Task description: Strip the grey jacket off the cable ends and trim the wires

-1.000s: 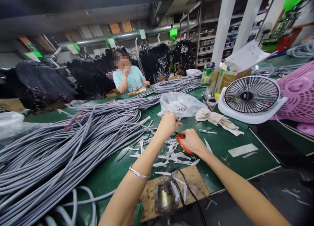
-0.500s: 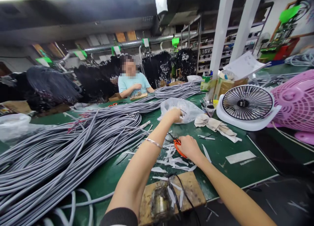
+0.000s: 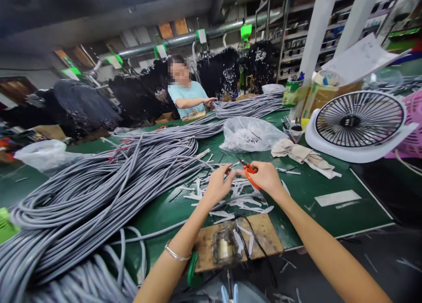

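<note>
My right hand point(image 3: 266, 176) is wrapped round the orange handles of small scissors point(image 3: 251, 176), their dark tips pointing up and left. Just left of them, my left hand point(image 3: 220, 183) has its fingers curled and its thumb reaching toward the scissors; anything in its pinch is too small to make out. Beneath both hands lie white strips point(image 3: 242, 202) scattered on the green table, with a grey cable passing among them. Beyond the hands sits a clear plastic bag point(image 3: 250, 134) with white scraps in it.
A large heap of grey cables point(image 3: 108, 193) covers the left side. Nearer me is a stained wooden board point(image 3: 270, 239) with a metal piece on it. To the right are a crumpled cloth point(image 3: 305, 158) and a white fan point(image 3: 359, 151). A co-worker point(image 3: 187, 94) sits across the table.
My left hand has come back from the plastic bag to beside the scissors. My right hand still holds the scissors. The co-worker's arm now reaches to the cables. The view has shifted.
</note>
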The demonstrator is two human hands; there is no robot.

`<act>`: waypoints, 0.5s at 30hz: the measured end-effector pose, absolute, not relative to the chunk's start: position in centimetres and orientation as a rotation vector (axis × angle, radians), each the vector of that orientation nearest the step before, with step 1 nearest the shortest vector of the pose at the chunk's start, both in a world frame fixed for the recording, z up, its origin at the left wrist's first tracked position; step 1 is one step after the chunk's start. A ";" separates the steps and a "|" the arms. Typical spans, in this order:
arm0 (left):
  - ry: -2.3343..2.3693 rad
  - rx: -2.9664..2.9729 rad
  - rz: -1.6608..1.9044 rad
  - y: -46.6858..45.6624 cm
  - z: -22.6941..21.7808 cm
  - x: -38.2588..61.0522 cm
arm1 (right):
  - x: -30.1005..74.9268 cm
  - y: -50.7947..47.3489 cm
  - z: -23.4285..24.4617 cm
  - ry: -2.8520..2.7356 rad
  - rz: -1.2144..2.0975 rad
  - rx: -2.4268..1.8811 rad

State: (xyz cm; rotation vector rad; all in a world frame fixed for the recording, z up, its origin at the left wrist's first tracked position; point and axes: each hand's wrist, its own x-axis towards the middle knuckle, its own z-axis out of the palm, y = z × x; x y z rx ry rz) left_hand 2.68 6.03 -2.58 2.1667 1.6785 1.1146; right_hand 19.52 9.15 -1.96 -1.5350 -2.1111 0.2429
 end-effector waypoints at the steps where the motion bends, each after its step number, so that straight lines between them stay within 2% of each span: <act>1: 1.648 2.194 1.059 5.7 -3.1 2.9 | 19.8 9.4 -2.0 -2.094 0.225 -1.565; 8: 1.306 2.309 0.759 4.0 -3.5 3.5 | 21.3 10.4 -1.6 -2.183 0.119 -2.005; 11: 1.306 2.249 0.857 3.5 -3.4 3.3 | 21.5 10.3 -1.9 -2.265 0.133 -2.037; 15: 1.574 2.049 1.110 3.3 -2.8 2.6 | 21.7 10.5 -2.3 -2.373 0.164 -2.012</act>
